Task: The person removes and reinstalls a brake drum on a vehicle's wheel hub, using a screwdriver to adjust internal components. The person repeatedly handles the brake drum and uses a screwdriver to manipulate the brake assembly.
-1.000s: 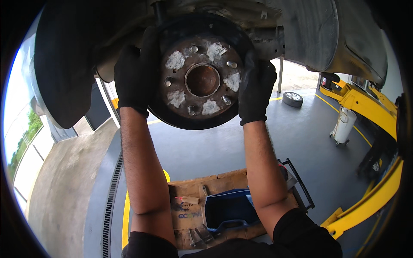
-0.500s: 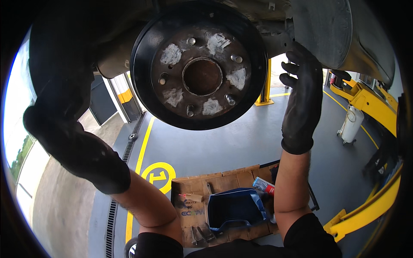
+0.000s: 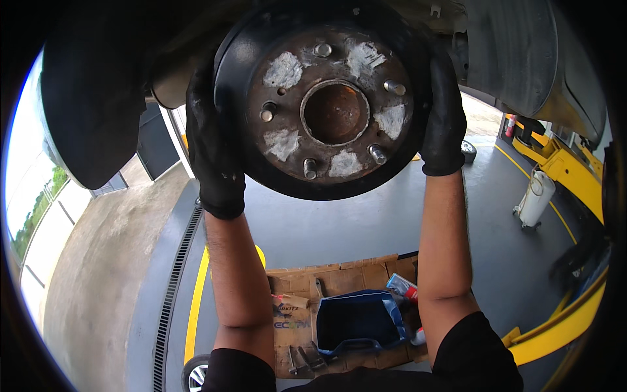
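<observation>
A black brake drum point(image 3: 333, 70) with a rusty brown centre hangs in front of me at the top of the view, under the car body. Wheel studs point(image 3: 394, 87) stick out through it around a round centre hole point(image 3: 334, 112). Its face has several pale, rough patches. My left hand point(image 3: 212, 144), in a black glove, presses along the drum's left edge. On the opposite edge, my right hand point(image 3: 447, 117), gloved alike, grips the drum. The fingers of both hands are mostly hidden in shadow behind the rim.
Below lies a flattened cardboard sheet point(image 3: 294, 336) with a blue tray point(image 3: 362, 294), tools point(image 3: 307, 358) and a spray can point(image 3: 403, 285). A yellow lift arm point(image 3: 568, 176) and a white tank point(image 3: 535, 196) stand at right. A wheel point(image 3: 196, 375) lies at lower left.
Both hands have come in onto the drum's edges, the left from far left, the right from beside the fender. The drum appears slightly further right in view.
</observation>
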The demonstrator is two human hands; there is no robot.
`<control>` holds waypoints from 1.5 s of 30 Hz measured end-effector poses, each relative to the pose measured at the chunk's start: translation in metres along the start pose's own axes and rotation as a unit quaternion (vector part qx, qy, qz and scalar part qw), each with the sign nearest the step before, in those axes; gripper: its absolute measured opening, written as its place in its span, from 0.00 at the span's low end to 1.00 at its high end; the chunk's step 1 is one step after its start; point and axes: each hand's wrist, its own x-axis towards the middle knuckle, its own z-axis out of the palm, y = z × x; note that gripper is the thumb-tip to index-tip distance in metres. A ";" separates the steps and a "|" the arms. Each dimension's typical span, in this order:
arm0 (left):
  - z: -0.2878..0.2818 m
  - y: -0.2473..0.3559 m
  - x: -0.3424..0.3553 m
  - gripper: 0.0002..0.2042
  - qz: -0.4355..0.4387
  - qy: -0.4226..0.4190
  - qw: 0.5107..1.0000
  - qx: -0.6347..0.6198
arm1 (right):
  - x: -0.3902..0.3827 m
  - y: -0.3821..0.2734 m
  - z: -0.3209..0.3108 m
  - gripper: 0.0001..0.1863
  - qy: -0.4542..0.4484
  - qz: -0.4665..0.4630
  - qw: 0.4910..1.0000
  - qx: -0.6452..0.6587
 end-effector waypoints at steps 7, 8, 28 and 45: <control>-0.006 0.003 0.047 0.26 -0.248 -0.119 0.896 -0.349 | -0.062 0.012 0.003 0.31 -0.032 0.165 0.965 0.203; -0.004 -0.008 0.061 0.26 -0.225 -0.164 0.887 -0.369 | -0.073 0.016 0.007 0.29 -0.017 0.113 0.978 0.172; -0.008 0.041 0.032 0.18 -0.357 0.015 0.916 -0.183 | -0.052 -0.008 0.002 0.24 0.008 0.112 0.987 -0.114; -0.005 0.025 0.038 0.30 -0.442 -0.039 0.891 -0.096 | -0.007 -0.022 0.006 0.31 -0.064 0.208 0.965 -0.148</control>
